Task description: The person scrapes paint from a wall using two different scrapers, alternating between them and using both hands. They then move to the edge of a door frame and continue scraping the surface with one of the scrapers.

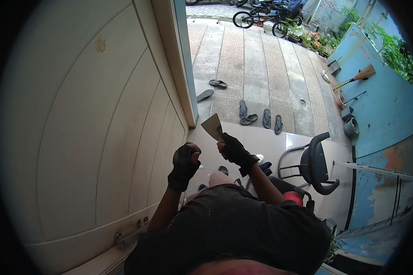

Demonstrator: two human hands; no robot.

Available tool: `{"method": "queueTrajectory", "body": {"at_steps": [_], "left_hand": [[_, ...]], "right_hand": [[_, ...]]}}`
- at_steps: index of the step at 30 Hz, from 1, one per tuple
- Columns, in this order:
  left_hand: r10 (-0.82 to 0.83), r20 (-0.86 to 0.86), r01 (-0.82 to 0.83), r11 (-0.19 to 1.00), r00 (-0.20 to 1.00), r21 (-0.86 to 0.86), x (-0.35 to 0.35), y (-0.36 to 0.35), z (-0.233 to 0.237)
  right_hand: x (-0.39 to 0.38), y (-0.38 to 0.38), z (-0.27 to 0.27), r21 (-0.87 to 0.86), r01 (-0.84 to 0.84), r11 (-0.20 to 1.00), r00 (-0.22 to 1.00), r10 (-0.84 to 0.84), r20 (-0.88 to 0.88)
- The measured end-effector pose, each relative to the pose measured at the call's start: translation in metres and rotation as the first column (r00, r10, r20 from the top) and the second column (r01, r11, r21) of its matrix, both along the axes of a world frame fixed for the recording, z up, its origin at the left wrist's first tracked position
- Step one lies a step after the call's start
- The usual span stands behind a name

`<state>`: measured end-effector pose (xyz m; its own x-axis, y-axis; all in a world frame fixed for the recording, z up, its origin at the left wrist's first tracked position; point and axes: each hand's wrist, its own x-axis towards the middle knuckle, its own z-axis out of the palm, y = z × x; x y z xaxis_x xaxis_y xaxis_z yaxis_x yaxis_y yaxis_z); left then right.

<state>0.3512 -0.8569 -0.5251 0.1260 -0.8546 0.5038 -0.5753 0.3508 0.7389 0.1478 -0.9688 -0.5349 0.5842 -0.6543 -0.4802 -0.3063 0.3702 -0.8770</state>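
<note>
My right hand (pixel 231 149), in a black fingerless glove, grips a putty knife (pixel 212 127). Its wide flat blade points up and to the left, and the handle is hidden in my fingers. To its left, my left hand (pixel 185 161) wears a matching glove. The fingers there are curled in, and whatever they may hold cannot be made out. Both hands are in front of my body, apart from each other. Nearest to my left hand is a cream panelled door (pixel 124 137), which has a tan patch (pixel 100 44) high on its surface.
A black chair (pixel 313 162) stands at my right. Several dark sandals (pixel 243 110) lie on the paving ahead. By the blue wall (pixel 371 96) are a broom (pixel 362 73) and grey pots (pixel 351 126). A bicycle (pixel 261 20) stands farther out. The door handle (pixel 124 238) is low at left.
</note>
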Motion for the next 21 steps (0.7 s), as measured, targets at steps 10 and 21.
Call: {"method": "queueTrajectory", "body": {"at_steps": [10, 21], "left_hand": [[0.066, 0.111, -0.062, 0.997, 0.992, -0.035, -0.006, -0.044, -0.016], [0.127, 0.129, -0.116, 0.989, 0.983, -0.089, -0.029, -0.148, 0.005]], "right_hand": [[0.000, -0.030, -0.008, -0.064, 0.124, 0.990, 0.984, -0.114, 0.139], [-0.024, -0.141, 0.016, -0.120, 0.063, 0.991, 0.996, -0.054, 0.070]]}}
